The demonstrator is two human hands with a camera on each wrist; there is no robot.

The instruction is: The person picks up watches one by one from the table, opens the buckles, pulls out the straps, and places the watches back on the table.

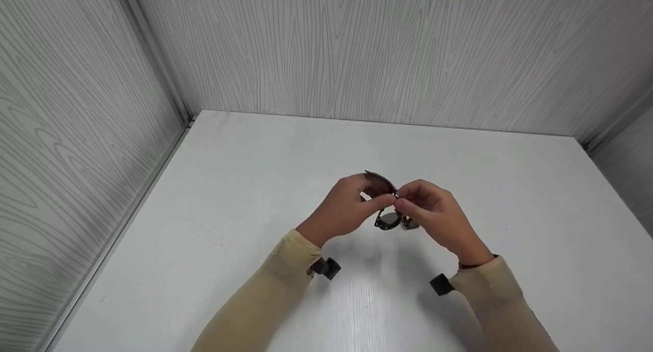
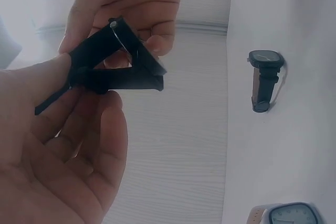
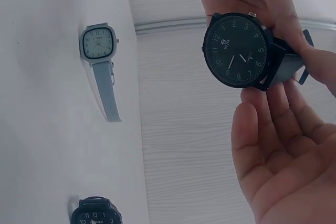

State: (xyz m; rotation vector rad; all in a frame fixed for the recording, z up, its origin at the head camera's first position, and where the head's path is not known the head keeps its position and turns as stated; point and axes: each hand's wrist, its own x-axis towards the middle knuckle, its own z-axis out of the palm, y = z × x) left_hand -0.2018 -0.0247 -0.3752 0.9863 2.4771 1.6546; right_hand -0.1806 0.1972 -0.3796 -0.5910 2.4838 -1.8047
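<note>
Both hands hold a black wristwatch point(image 3: 236, 50) in the air above the white table. Its round dark dial with pale numerals faces the right wrist view. In the left wrist view its black strap point(image 2: 118, 78) is bent into an angular loop. My left hand point(image 1: 349, 206) grips the strap between thumb and fingers. My right hand point(image 1: 433, 214) pinches the watch from the other side, its fingertips close to the left thumb. Just under the fingers in the head view is a dark ring-shaped piece point(image 1: 388, 220); whether it belongs to the held watch I cannot tell.
On the table point(image 1: 245, 189) is a watch with a pale blue-grey strap point(image 3: 98, 43). A dark watch point(image 3: 97, 213) is partly cut off. The left wrist view has a small black watch point(image 2: 265, 72) and a pale-dialed watch point(image 2: 291, 216). Wood-grained walls point(image 1: 336, 51) surround the table.
</note>
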